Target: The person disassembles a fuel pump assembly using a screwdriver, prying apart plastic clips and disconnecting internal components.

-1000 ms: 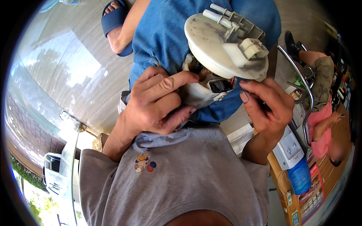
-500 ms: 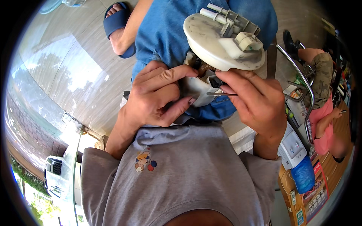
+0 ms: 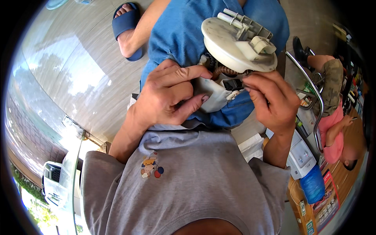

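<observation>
A fuel pump module rests on my lap. Its round, stained off-white cap (image 3: 223, 43) carries pipe stubs and a socket, and tilts above the white plastic housing (image 3: 211, 92). Brown corrugated tubing (image 3: 226, 71) and a dark coiled lead (image 3: 211, 60) run between cap and housing. My left hand (image 3: 172, 92) grips the housing's left side, forefinger at its upper rim and thumb on its front. At the right side, beside a black part (image 3: 232, 84) in the housing, my right hand (image 3: 274, 100) is closed in a pinch under the cap's edge; what its fingertips hold is hidden.
Blue cloth (image 3: 164, 45) covers my lap. A bent metal tube frame (image 3: 319, 98) stands at the right, with a seated person in a pink top (image 3: 333, 121) beyond. A white appliance (image 3: 299, 154) and a blue bag (image 3: 313, 184) lie lower right. A glass edge (image 3: 76, 176) rises at left.
The thin dark rod at my right fingertips has gone from view, and that hand has shifted slightly right, uncovering the black part. The cap has moved a little right and down.
</observation>
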### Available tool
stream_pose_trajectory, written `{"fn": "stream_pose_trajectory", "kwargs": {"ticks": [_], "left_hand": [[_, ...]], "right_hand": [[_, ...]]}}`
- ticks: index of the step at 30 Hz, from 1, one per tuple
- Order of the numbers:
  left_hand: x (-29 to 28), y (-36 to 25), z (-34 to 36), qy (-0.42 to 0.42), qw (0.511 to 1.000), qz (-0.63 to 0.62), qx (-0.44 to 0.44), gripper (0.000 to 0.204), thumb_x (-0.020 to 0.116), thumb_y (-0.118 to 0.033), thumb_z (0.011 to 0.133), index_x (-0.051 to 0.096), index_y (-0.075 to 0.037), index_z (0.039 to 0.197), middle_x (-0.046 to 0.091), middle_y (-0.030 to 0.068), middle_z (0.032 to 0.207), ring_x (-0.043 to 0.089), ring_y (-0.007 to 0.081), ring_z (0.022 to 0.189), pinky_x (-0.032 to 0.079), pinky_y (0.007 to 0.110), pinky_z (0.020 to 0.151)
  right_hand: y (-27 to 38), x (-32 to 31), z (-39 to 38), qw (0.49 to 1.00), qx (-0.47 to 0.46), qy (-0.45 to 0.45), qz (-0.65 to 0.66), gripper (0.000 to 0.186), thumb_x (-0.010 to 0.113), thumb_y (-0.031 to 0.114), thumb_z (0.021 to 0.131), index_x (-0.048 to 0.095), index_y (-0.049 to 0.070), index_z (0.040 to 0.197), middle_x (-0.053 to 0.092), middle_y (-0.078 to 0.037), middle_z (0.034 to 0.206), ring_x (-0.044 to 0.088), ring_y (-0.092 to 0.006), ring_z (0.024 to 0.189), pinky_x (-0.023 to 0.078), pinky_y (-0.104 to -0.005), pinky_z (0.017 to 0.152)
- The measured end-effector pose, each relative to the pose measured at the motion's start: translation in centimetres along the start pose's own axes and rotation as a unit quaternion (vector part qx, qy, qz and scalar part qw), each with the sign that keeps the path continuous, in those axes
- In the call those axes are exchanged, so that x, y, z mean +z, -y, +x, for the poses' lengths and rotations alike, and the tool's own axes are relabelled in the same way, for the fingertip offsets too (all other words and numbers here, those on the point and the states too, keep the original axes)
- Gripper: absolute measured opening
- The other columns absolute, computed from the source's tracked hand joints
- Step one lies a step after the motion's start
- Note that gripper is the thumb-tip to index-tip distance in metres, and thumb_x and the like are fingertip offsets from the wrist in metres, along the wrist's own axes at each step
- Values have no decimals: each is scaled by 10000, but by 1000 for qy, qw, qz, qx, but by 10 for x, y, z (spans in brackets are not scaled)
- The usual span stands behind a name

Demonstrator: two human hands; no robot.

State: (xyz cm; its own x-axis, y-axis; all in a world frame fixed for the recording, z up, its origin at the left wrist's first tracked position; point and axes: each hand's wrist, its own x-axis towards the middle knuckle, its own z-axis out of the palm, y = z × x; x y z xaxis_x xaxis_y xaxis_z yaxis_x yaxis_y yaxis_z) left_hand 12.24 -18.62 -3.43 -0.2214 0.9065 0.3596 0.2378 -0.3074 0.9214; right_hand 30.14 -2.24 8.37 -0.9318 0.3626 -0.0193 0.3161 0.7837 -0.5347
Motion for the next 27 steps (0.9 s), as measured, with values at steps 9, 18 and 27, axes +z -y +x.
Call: {"fn": "stream_pose_trajectory", "kwargs": {"ticks": [9,18,27], "left_hand": [[-2,-2,-1,16,1000,15,-20,294,824,-96,698,556,-71,577,742,80,1131,627,175,729,412,312,653],[2,-7,-4,4,998,44,-53,268,835,-78,706,582,-77,619,734,52,1146,571,212,728,450,319,686],[1,-16,-2,47,994,85,-48,201,831,-135,777,641,-68,777,701,87,1143,604,253,831,465,340,778]], "right_hand": [[-29,-1,-23,918,268,-192,220,568,869,172,806,626,20,1296,717,-84,1165,541,-22,709,397,-170,595],[-42,19,12,856,239,-43,456,858,931,157,726,477,-14,1434,648,-97,1278,636,-153,1111,560,-268,852],[-34,23,14,839,198,-64,503,794,925,117,731,506,-58,1383,653,-87,1254,615,-155,1162,495,-304,1032]]}}
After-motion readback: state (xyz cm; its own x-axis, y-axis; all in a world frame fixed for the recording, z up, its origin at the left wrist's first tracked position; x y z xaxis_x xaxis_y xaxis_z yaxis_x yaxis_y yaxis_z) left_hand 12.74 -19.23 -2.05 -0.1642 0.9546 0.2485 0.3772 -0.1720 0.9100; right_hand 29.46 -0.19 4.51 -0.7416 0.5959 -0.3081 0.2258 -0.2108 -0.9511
